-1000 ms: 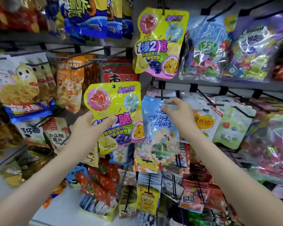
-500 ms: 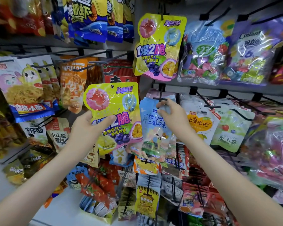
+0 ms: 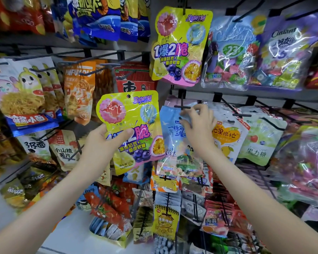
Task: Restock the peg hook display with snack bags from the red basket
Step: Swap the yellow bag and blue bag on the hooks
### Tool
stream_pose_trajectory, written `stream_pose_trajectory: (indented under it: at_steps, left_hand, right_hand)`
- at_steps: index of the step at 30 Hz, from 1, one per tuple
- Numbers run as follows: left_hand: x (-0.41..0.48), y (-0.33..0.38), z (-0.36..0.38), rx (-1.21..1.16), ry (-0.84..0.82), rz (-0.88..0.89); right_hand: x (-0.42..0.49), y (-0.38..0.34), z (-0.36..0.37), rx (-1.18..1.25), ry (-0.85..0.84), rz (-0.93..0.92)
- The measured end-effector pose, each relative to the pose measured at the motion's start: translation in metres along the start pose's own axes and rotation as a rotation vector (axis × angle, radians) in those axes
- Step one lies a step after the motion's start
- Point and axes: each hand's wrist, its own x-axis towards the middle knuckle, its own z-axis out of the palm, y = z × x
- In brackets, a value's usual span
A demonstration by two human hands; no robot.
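Right hand is pinching the top edge of the blue bag, fingers curled on it just under the cross-tipped end of the peg hook. Can't tell if the hang hole is over the tip yet; the fingers are covering it.

Left hand is gripping the yellow bag at mid-height, thumb across the front, holding it upright just left of the blue one and overlapping its edge. Red basket isn't in view.

My read, for doing this step well:
- Line the hole up with the tip before pushing; the crossbar is going to catch the film if the bag goes on skewed.
- Pinch should be staying beside the hole, not over it.
- Push toward the far end of the hook so the bag is hanging flat with the stock behind it.
- The yellow bag's hole is showing at the top. A matching yellow pouch is hanging on the row above, so that hook is probably its slot.

Surface and room:
- Grey backboard is carrying black hooks in rows, packed tight.
- Orange-heart bag is hanging just right of the right hand, and noodle packs are hanging far left.
- Clear candy bags are filling the upper right.
- Lower hooks are crowded with small packs, and an open carton of sachets is sitting on the white base.
- There's little side clearance, so a snag on the neighbours looks likely.
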Motion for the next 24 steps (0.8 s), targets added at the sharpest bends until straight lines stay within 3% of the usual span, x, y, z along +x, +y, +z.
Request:
stream_pose_trajectory:
  at_steps: [3, 10, 16, 24]
  left_hand:
    - [-0.002, 0.003, 0.002, -0.036, -0.001, -0.002]
    - [-0.001, 0.006, -0.001, -0.056, -0.052, 0.013]
    - [-0.005, 0.023, -0.001, -0.028, -0.051, 0.061]
    - [-0.005, 0.042, -0.004, -0.064, -0.045, 0.041]
  right_hand:
    - [-0.012, 0.000, 0.004, -0.089, 0.074, -0.091]
    - [-0.001, 0.000, 0.015, -0.082, -0.056, -0.063]
    - [-0.006, -0.004, 0.000, -0.108, -0.041, -0.119]
    - [-0.032, -0.021, -0.062, 0.094, 0.030, -0.250]
